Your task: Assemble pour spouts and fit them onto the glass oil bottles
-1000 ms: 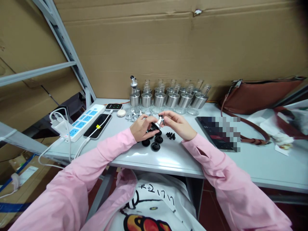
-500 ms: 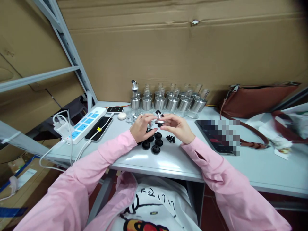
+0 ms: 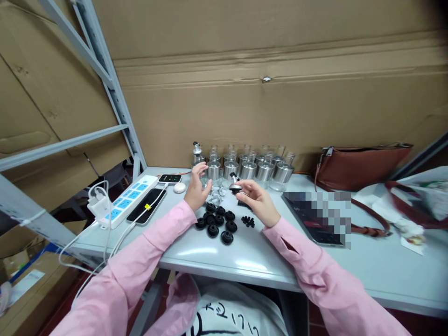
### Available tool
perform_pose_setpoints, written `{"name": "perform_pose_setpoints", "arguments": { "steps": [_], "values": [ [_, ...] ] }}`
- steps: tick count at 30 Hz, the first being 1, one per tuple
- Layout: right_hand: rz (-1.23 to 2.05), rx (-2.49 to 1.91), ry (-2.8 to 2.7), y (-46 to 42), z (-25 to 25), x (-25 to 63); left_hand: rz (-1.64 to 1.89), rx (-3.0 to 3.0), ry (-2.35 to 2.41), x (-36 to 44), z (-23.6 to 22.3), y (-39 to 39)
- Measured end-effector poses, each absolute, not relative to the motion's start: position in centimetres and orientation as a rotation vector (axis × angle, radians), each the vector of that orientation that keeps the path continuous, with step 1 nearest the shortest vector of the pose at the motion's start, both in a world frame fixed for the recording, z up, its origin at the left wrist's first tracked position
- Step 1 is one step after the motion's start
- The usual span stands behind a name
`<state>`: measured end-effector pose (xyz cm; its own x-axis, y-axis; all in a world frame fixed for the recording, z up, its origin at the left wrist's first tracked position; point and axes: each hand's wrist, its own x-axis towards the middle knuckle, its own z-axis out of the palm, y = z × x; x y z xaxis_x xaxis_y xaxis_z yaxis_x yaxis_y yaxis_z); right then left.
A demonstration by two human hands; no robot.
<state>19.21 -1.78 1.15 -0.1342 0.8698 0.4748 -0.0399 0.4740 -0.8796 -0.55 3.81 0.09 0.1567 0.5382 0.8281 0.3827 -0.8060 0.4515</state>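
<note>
My right hand (image 3: pixel 257 201) pinches a small silver pourer cap with a black spout (image 3: pixel 234 185) above the grey table (image 3: pixel 266 254). My left hand (image 3: pixel 196 190) hovers with its fingers spread and nothing in them, just in front of the row of steel-and-glass bottles (image 3: pixel 247 169) at the back. Under both hands lie several black rubber stoppers (image 3: pixel 217 221) and a small pile of tiny black pieces (image 3: pixel 248 220). One bottle with a pourer fitted (image 3: pixel 198 156) stands at the left end of the row.
A white and blue power strip (image 3: pixel 122 200), a black phone (image 3: pixel 146 205), a small charger and a white puck sit on the left. A dark tablet (image 3: pixel 315 214) and a brown leather bag (image 3: pixel 360 161) are on the right. Cardboard wall behind; metal shelf frame at left.
My left hand has let go of the cap and reached up toward the bottles, fingers opening. My right hand keeps the cap and has lifted slightly. The camera has tilted up.
</note>
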Motion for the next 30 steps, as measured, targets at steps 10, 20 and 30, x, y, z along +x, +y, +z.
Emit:
{"name": "perform_pose_setpoints", "arguments": {
  "steps": [10, 20, 30],
  "values": [
    [0.686, -0.834, -1.407, -2.3, 2.2, 19.9, 1.346, 2.457, 1.141, 1.5, 3.5, 9.6],
    [0.534, -0.849, -1.384, -2.4, 1.9, 19.9, 1.392, 2.325, 1.225, 2.6, 2.7, 10.8],
    [0.329, -0.833, -1.316, -2.9, 2.1, 20.1, 1.792, 2.512, 0.984, 2.2, 5.7, 6.9]
  ]
}}
